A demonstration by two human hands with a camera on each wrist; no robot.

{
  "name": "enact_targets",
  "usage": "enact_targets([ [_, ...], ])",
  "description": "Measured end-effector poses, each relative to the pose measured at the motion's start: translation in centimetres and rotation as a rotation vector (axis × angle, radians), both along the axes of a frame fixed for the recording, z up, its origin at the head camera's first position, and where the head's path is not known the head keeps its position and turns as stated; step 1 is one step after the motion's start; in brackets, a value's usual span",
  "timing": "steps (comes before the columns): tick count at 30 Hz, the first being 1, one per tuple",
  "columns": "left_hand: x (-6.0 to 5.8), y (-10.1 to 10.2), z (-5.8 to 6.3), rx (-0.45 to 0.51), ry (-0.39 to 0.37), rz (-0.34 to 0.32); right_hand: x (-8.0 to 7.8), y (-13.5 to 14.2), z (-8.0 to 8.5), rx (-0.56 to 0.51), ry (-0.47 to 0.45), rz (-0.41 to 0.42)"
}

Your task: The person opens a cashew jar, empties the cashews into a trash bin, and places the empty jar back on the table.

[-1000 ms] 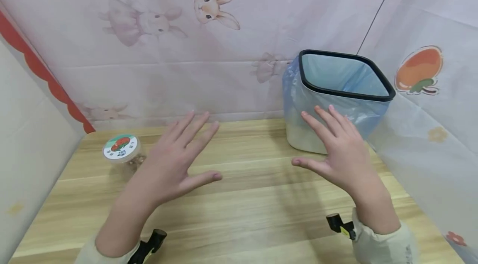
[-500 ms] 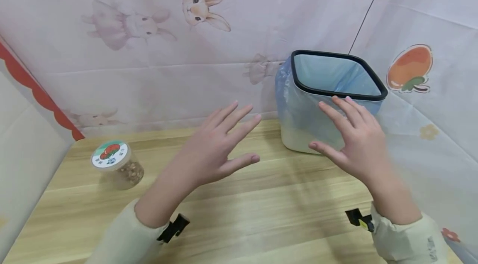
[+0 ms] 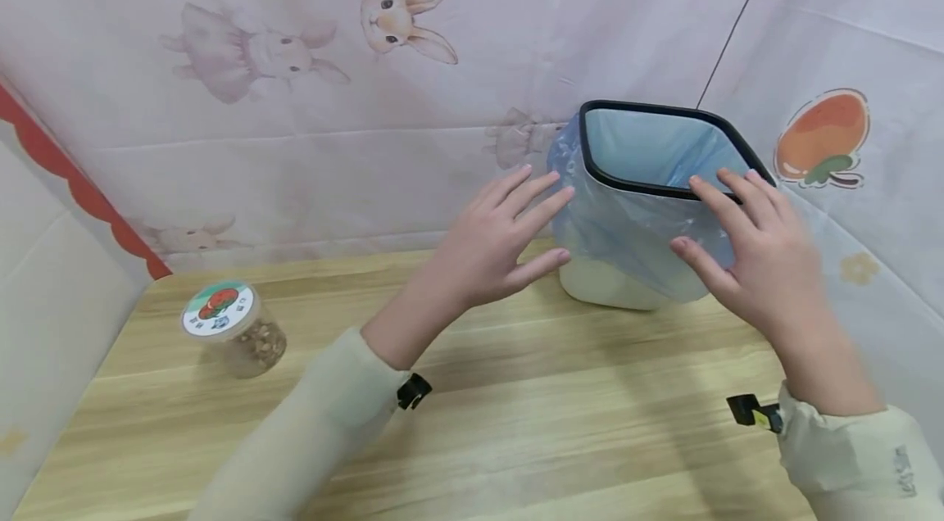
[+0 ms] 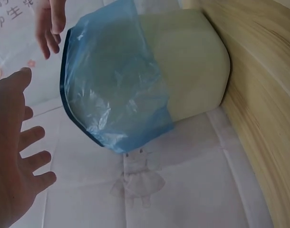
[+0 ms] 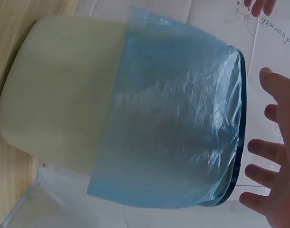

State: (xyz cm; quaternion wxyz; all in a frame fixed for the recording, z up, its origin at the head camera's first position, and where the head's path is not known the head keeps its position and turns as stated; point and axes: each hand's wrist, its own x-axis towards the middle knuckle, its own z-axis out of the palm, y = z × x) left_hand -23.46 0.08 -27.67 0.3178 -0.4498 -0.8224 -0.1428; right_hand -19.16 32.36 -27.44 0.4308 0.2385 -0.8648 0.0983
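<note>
Extending both empty hands, fingers loosely spread, I have my left hand [image 3: 492,249] near the left side of a cream bin [image 3: 605,285] and my right hand [image 3: 769,269] near its black rim [image 3: 640,188]. The bin, draped in a blue bag [image 3: 623,230], stands at the right rear of a wood-grain table [image 3: 516,431]; a lidded jar [image 3: 242,332] sits well apart at left.

Right of the frame: a cream bin [image 3: 608,285] with a translucent blue bag [image 3: 627,230] and black rim [image 3: 637,187]. Left: a white-and-green lid [image 3: 219,310] with red print. Below: a yellow-brown, wood-grained worktop [image 3: 501,431]. Top: a pale pinkish backdrop [image 3: 465,107] patterned with rabbits.
</note>
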Motion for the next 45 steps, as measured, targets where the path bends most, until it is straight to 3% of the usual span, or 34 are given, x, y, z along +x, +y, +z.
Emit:
enact_targets([
  [9, -1.6, 3.3, 0.1, -0.053, -0.067, 0.034, -1.1, 2.8, 0.4, -0.003, -0.033, -0.031],
  [22, -4.9, 7.5, -0.3, -0.131, 0.01, 0.12, -3.6, 6.1, 1.2, 0.009, -0.188, -0.066],
  [29, -6.1, 9.6, 0.1, -0.213, -0.032, 0.177, -4.1, 6.4, 0.4, -0.061, -0.282, -0.074],
  [37, -6.9, 9.9, 0.1, -0.148, -0.096, 0.081, -4.6, 5.9, -0.4, -0.096, -0.328, -0.072],
  [45, -7.0, 9.6, 0.1, -0.062, -0.078, -0.011, -4.5, 5.6, -0.9, -0.127, -0.321, -0.099],
])
